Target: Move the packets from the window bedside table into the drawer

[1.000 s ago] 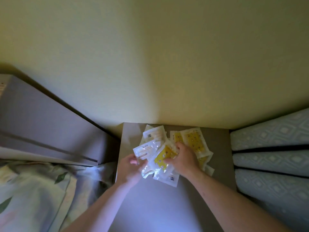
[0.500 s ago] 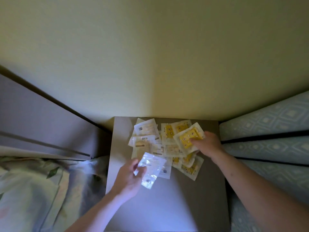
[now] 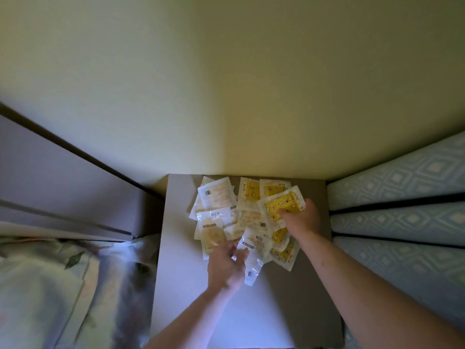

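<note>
Packets [image 3: 234, 215] lie spread and overlapping across the far half of the bedside table [image 3: 176, 273], close against the wall [image 3: 226, 84]; none stowed yet, by the look of it; drawer not in view. Left hand [image 3: 225, 268] pinches a clear crinkly packet [image 3: 254, 255] at the near edge of the heap, fingers blurred. Right hand [image 3: 300, 219] grips a yellow packet [image 3: 281, 205] at the heap's right side, fingers curled round its lower edge, packet tilted up off the pile. Step in hand, as judged: gathering, one packet per hand; next move calls for collecting more or carrying these off, then freeing a hand to reach the drawer; slick film may slip.
</note>
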Tool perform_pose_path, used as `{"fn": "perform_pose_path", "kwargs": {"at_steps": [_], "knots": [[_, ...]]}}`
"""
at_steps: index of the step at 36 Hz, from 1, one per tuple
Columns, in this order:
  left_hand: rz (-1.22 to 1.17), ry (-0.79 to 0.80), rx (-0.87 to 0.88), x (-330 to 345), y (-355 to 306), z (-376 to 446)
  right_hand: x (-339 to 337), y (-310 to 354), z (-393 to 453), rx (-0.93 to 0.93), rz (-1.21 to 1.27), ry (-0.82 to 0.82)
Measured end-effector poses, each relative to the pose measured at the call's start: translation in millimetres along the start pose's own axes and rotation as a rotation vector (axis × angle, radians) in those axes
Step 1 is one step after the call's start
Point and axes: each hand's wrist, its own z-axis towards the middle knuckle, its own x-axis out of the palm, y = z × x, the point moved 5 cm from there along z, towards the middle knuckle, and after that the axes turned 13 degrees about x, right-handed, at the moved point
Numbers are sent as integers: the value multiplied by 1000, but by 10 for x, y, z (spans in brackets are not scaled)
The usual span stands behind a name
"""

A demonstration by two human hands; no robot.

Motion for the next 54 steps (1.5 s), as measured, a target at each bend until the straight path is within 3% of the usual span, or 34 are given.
{"fn": "perform_pose_path", "kwargs": {"at_steps": [10, 17, 25, 36, 41, 46, 54], "knots": [[3, -70, 33, -415, 133, -307, 12, -104, -18, 99, 50, -2], [-180, -93, -21, -944, 172, -652, -107, -185, -271, 128, 63, -36], [-61, -134, 3, -1577, -6, -1148, -442, -501, -969, 194, 223, -8], [-94, -174, 15, -2233, -834, -2202, -1075, -456, -2393, -123, -101, 103], [-57, -313, 42, -2330, -1086, -2719, -1127, -430, -2834, -250, -166, 231], [-103, -500, -51, -2281, -1066, -3246, -1090, -339, -3237, -397, -281, 436], [-195, -729, -152, -2229, -910, -4113, -982, -229, -3752, -632, -420, 616]]}}
